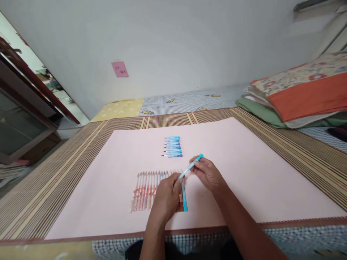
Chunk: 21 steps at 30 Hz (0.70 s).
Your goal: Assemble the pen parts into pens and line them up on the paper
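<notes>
Both my hands grip one light-blue pen [192, 165], tilted with its turquoise end up to the right. My left hand [166, 195] is closed around its lower end, and that end is hidden by the fingers. The fingers of my right hand [207, 172] pinch it near the turquoise end. Beneath and beside my left hand lies a row of pens [145, 191], pinkish at the left, partly covered by the hand. A turquoise pen [184, 198] lies at the row's right end. Farther back, several short blue pens [172, 147] are stacked sideways, dark tips pointing left.
A pale pink sheet [238, 180] lies under the pens, on a striped mat [67, 166]. Folded bedding [303, 94] is piled at the right. A pink note [119, 69] is stuck to the wall [176, 43] behind. A doorway opens at the far left.
</notes>
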{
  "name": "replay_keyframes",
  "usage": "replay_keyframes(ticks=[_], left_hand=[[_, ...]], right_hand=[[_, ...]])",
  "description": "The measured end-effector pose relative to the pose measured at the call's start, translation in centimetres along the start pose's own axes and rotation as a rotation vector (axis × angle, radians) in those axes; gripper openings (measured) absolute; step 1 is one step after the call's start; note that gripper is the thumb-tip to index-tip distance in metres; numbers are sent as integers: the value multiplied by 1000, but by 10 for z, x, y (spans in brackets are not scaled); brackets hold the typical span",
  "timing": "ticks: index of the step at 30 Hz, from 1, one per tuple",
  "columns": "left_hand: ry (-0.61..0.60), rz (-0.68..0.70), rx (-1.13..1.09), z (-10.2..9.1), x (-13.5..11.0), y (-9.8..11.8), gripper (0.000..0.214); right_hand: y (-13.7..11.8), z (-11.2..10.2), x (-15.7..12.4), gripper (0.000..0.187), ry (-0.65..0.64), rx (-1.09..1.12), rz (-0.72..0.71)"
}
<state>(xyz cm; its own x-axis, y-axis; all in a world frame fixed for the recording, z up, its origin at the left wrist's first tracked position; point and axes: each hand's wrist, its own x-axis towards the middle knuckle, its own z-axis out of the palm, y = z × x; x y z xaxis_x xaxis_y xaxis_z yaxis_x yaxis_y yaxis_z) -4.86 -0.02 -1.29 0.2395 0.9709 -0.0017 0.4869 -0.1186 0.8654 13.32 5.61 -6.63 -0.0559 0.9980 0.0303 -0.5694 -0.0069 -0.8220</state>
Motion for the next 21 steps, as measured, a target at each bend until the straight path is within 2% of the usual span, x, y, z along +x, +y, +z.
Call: replay_keyframes(ticks=[6, 10, 13, 15, 21], left_hand=[[6, -17, 23, 2, -1, 6, 26], [-47, -112, -194, 6, -1, 3, 30], [-175, -166, -460, 9, 1, -3, 37], [-240, -152, -587, 12, 2, -7, 42], [-239, -96, -680, 18, 6, -9, 43]], right_hand=[[-2, 3, -5, 24, -100, -118, 49], [-4, 2, -6, 24, -186, -122, 54], [-6, -2, -7, 23, -228, -97, 60], [-7, -2, -7, 23, -248, -75, 65], [-8, 4, -11, 19, -352, -62, 77]])
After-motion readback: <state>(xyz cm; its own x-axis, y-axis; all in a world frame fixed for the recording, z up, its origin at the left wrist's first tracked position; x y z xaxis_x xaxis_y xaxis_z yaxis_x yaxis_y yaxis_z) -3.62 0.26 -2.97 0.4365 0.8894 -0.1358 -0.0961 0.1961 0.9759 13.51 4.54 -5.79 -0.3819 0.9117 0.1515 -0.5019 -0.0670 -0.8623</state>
